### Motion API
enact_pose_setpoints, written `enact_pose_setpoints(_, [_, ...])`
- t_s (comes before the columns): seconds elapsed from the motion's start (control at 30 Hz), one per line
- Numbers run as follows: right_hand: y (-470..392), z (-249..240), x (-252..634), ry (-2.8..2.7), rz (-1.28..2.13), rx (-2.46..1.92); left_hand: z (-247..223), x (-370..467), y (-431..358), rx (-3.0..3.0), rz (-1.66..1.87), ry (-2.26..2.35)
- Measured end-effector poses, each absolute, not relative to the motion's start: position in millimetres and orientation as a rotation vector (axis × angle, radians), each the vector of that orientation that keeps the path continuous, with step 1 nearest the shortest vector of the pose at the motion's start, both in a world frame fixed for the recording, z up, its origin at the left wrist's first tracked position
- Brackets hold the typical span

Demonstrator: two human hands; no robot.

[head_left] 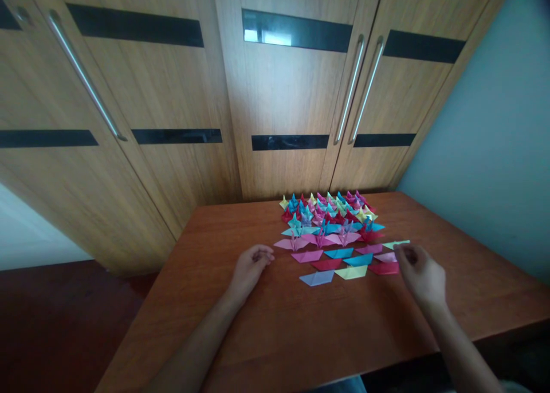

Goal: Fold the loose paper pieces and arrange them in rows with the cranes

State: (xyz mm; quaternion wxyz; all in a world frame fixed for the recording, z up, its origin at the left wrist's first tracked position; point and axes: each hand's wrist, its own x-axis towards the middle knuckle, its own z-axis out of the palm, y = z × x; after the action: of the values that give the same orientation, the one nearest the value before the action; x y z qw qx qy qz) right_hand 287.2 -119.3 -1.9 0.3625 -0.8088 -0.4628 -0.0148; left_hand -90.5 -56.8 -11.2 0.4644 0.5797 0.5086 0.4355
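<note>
My left hand (252, 270) rests at the table's left-middle with its fingers curled together; nothing shows in it. Just right of it lies a pink folded paper piece (307, 256). Over the right end of the rows, my right hand (423, 275) has thumb and forefinger pinched; whether anything is between them is hidden. Its fingertips are by a light green folded paper (395, 244) and a pale pink one (385, 257), with a red one (384, 268) close below. Other flat folded pieces, among them a lavender one (317, 278) and a yellow one (351, 272), lie in rows between my hands.
Behind the flat pieces, several rows of colourful paper cranes (320, 239) with raised points fill the table's far part. The brown wooden table (258, 335) reaches a wooden wardrobe (283, 95) with metal handles. A pale blue wall (490, 152) stands at right.
</note>
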Motion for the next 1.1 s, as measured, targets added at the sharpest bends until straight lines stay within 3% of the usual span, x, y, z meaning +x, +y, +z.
enact_pose_setpoints(0.23, [-110,12,118,-1.603,0.546,-1.372,-14,-89,-57,1.431,1.117,1.168])
enact_pose_setpoints(0.43, [-78,-1,11,-1.503,0.854,-1.235,-9,-94,-57,1.462,1.209,1.080])
enact_pose_setpoints(1.1, [-74,-23,4,-1.574,0.853,-1.186,-3,-92,-65,1.611,1.079,1.057])
